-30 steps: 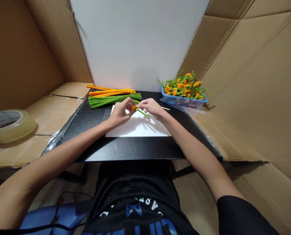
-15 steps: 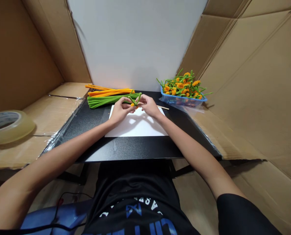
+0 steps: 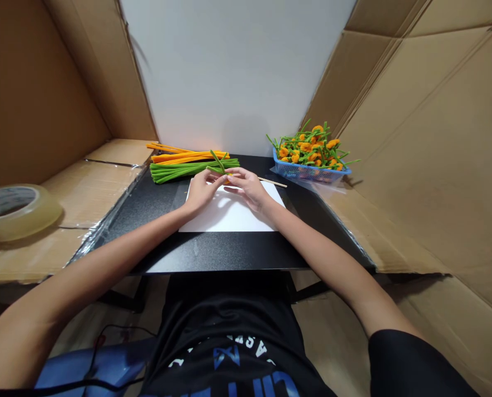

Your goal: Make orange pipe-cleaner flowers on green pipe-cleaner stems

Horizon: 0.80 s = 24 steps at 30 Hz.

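Note:
Between both hands, above a white sheet of paper (image 3: 229, 218), is a small pipe-cleaner flower (image 3: 218, 162) with green ends pointing up and left and a bit of orange among the fingertips. My left hand (image 3: 203, 191) pinches it from the left with thumb and fingers. From the right, my right hand (image 3: 248, 186) closes thumb and forefinger on its orange part, the other fingers lying loosely below. Much of the flower is hidden by the fingers. Just behind the hands lie green pipe cleaners (image 3: 175, 171) and orange pipe cleaners (image 3: 188, 157) in bundles.
A blue basket (image 3: 312, 172) heaped with orange and green pipe-cleaner flowers (image 3: 312, 146) stands at the back right. A thin wooden stick (image 3: 274, 182) lies by my right hand. A roll of clear tape (image 3: 34, 215) rests on cardboard at left. Cardboard walls flank the black table (image 3: 225, 253).
The flower has turned in my fingers: its green ends, earlier in an upright V, now lean to the left. My right hand has rolled over slightly, its lower fingers more spread.

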Tool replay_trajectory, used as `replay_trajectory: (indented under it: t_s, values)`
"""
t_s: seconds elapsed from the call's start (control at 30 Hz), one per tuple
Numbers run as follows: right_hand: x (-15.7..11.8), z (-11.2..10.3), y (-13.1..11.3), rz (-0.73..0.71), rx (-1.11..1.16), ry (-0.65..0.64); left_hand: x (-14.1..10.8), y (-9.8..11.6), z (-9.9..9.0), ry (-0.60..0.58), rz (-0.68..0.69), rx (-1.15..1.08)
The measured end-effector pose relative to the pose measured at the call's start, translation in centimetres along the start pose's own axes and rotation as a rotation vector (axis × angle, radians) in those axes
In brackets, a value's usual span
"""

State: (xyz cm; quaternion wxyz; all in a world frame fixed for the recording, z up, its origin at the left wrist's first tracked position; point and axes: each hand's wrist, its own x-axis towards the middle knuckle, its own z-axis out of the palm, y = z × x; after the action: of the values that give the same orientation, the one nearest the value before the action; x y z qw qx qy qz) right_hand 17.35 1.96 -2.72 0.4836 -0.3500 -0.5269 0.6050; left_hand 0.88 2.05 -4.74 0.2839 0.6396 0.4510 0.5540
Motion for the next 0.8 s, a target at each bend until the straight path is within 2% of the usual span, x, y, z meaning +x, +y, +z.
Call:
replay_trajectory:
  t_s: [0.1,0.17,0.33,0.43,0.57,0.67,0.8]
  values:
    - [0.0,0.2,-0.3,0.062,0.138,0.003,0.0,0.5,-0.5,0.026,0.157,0.141]
    - [0.1,0.2,-0.4,0.070,0.176,0.013,-0.1,1.0,-0.6,0.009,0.239,0.154]
    - [0.3,-0.4,-0.8,0.049,0.091,-0.018,-0.1,1.5,-1.0,-0.107,0.378,0.104]
    - [0.4,-0.9,-1.2,0.041,0.070,-0.081,0.4,1.4,-1.8,-0.150,0.475,0.210]
    - [0.4,-1.4,-1.4,0.039,0.051,-0.138,1.1,1.4,-2.9,-0.280,0.611,0.347]
    - [0.5,-1.5,-1.3,0.038,0.047,-0.161,1.3,1.6,-3.3,-0.337,0.646,0.397]
    - [0.4,-1.1,-1.2,0.032,0.014,-0.119,1.3,2.0,-3.3,-0.371,0.632,0.416]
